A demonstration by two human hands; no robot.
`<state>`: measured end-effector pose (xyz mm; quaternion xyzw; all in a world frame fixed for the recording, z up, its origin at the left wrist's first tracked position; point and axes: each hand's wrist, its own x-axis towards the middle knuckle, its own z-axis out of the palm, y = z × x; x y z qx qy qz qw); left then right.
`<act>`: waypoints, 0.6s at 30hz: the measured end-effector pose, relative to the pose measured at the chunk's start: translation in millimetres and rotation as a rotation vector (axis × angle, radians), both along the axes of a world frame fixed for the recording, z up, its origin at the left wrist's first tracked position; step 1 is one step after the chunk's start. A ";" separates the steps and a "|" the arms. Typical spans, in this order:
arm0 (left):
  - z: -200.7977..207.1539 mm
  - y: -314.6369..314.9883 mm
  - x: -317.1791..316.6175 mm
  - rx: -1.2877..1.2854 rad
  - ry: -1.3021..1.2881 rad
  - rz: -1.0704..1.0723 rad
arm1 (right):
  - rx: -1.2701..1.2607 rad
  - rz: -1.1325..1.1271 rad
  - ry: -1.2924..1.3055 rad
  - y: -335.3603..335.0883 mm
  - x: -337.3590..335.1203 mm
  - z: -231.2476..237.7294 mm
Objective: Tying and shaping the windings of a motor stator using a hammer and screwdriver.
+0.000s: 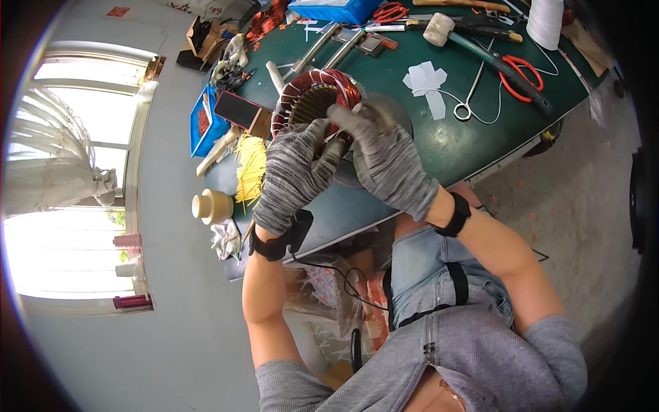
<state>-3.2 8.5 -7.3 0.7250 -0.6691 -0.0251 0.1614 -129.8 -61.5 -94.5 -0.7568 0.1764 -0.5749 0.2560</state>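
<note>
A motor stator with red-brown copper windings and white lacing round its rim lies tilted on the green table, its bore facing me. My left hand, in a grey knitted glove, is closed on the near edge of the stator. My right hand, gloved alike, bends over the right side of the same rim. Its thumb and fingers come together at the winding, close to the left fingertips. Whatever the right fingers pinch is too small to make out. Behind the right hand, a dark round plate shows partly.
Left of the stator are a phone, a blue tray, yellow sticks and tape rolls. To the right lie white paper pieces, a mallet, red-handled scissors and a white thread spool.
</note>
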 end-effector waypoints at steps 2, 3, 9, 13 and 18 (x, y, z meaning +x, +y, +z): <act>-8.1 -0.6 11.3 -0.144 -0.257 -0.146 | 0.218 0.105 -0.214 0.4 -4.9 -9.9; -12.6 0.8 13.5 -0.145 -0.250 -0.148 | 0.765 0.366 -0.161 6.1 -29.7 -13.4; -17.2 14.6 -17.4 -0.477 -0.465 0.265 | 0.254 0.803 0.069 -8.3 -50.1 -19.1; -27.3 9.7 -20.1 -0.551 -0.674 0.292 | -0.419 0.222 0.067 -31.4 0.4 40.5; -45.7 3.1 -6.7 -0.685 -0.290 0.100 | 0.053 0.389 0.075 -10.5 -35.0 35.2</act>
